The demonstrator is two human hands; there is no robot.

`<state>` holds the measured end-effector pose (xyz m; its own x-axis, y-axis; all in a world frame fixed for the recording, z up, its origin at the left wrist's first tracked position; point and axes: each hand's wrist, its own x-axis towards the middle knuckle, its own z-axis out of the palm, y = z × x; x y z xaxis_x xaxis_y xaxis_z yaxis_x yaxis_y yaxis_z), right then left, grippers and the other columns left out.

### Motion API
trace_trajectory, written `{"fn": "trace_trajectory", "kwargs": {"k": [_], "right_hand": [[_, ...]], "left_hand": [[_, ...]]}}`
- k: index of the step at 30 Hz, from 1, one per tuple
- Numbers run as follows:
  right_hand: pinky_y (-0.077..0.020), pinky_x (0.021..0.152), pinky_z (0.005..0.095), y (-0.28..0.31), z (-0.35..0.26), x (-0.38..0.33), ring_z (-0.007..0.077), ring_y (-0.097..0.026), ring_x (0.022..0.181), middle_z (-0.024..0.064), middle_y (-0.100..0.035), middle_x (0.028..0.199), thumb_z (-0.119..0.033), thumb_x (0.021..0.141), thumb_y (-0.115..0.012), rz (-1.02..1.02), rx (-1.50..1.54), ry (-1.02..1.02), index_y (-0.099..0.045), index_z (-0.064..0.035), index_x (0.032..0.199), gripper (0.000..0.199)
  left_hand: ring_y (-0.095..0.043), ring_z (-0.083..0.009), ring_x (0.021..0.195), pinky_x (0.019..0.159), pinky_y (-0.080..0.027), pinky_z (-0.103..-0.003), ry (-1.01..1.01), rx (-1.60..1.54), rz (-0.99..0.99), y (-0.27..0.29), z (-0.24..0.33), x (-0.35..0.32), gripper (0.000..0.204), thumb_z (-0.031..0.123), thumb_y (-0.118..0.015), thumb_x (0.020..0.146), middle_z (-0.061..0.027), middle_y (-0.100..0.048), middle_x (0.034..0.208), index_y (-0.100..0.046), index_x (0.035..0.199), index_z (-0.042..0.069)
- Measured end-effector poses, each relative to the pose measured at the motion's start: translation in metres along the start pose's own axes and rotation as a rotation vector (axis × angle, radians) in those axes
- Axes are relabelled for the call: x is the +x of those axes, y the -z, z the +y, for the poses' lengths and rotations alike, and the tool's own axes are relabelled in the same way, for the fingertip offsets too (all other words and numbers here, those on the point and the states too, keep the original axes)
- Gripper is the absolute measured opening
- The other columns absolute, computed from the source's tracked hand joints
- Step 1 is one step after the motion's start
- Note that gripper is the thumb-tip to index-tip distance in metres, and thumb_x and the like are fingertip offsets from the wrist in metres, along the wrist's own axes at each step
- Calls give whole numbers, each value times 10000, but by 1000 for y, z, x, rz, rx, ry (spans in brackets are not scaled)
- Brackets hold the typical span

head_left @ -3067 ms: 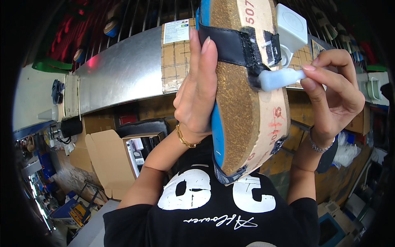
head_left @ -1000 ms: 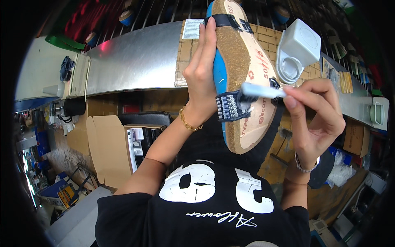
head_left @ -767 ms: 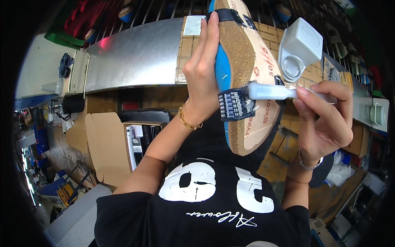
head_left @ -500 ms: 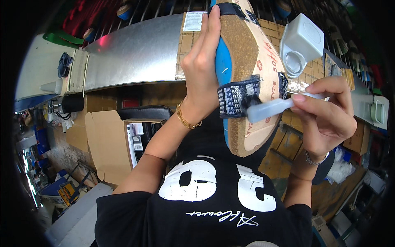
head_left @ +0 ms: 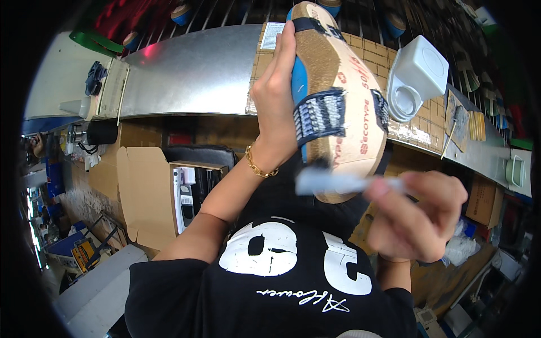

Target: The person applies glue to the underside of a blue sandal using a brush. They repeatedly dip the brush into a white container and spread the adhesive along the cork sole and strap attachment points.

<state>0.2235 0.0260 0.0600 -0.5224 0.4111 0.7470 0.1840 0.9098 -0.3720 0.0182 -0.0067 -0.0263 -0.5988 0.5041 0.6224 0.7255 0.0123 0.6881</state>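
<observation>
1. Currently gripping the shoe (head_left: 355,112) in the left hand (head_left: 276,93), with long fingers laid straight along its left side and a thumb hidden from view.
2. Raised in the air before the chest, sole side up: visible on the shoe, a pale board with red printing, a brown cork margin and a blue left flank.
3. Folded over the lower left part of the shoe, a woven dark-and-white strap (head_left: 320,116); opposite, on its right edge, a dark strap end (head_left: 380,110); across its far end, a black strap (head_left: 307,23).
4. Pinching a whitish brush (head_left: 332,183) in the right hand (head_left: 420,214), between thumb and fingers, at the near end of the shoe. Blurred in both hand and brush; cannot tell whether touching the cork with the dark bristles.
5. Beyond the shoe, a metal worktop (head_left: 191,79) with a cardboard sheet (head_left: 372,50) on top; right of the shoe, over that sheet, a white container (head_left: 420,76) with a round opening.
6. Farther right of the shoe, thin yellowish strips (head_left: 477,127).
7. Left of the shoe and lower down, an open cardboard box (head_left: 147,197) with dark and white contents.
</observation>
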Motion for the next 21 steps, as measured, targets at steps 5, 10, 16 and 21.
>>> {"fn": "trace_trajectory", "kwargs": {"k": [5, 10, 16, 21], "right_hand": [[-377, 686, 266, -11, 14, 10, 131, -560, 741, -18, -600, 847, -41, 543, -800, -29, 247, -110, -833, -251, 893, 410], [-352, 727, 278, -3, 15, 11, 113, -547, 714, -32, -614, 832, -74, 511, -794, -143, 338, -66, -833, -248, 860, 392], [-363, 728, 271, 4, 28, 15, 126, -554, 722, -15, -627, 840, -47, 507, -779, -266, 421, -51, -838, -219, 857, 395], [-369, 656, 263, -10, 46, 11, 123, -525, 710, -1, -612, 840, -12, 567, -778, -222, 456, -70, -839, -190, 866, 353]], "left_hand": [[-752, -247, 854, 738, -593, -333, 122, -219, -24, -9, -11, 0, 821, 108, -814, 763, -209, -731, 1086, -433, 1477, -31], [-749, -208, 857, 770, -599, -317, 201, -417, -46, -13, -29, -13, 796, 76, -774, 795, -173, -749, 1065, -416, 1502, 0], [-732, -145, 917, 760, -610, -291, 303, -673, -141, -11, -34, -17, 784, 137, -791, 810, -149, -741, 1115, -439, 1503, 43], [-722, -104, 918, 775, -615, -274, 368, -766, -237, -10, -42, -13, 752, 157, -787, 823, -127, -693, 1253, -461, 1496, 73]]}}
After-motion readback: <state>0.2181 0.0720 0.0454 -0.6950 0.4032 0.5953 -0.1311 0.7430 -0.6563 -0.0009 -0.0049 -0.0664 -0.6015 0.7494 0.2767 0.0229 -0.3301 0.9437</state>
